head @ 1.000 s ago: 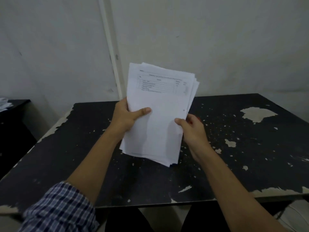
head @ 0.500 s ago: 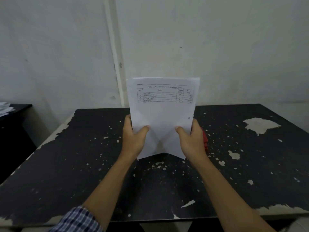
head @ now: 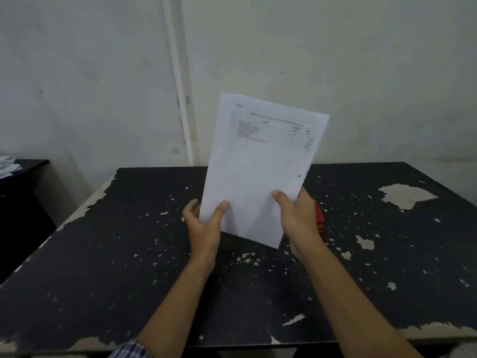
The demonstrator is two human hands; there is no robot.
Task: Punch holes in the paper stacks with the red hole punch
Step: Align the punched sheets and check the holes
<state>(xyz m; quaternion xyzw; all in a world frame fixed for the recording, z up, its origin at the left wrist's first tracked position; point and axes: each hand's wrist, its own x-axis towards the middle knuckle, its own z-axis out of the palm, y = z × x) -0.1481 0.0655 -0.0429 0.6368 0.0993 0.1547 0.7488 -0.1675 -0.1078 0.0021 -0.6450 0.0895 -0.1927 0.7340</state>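
Head view: paper stack (head: 258,171) held upright at frame centre, tilted right, above black chipped worktop (head: 103,254). Left hand (head: 204,228) grips stack's lower left edge, thumb on front. Right hand (head: 296,218) grips lower right edge, thumb on front. Red hole punch (head: 319,215) on worktop just right of right hand, mostly hidden. More papers (head: 7,165) on side table, left edge of frame.
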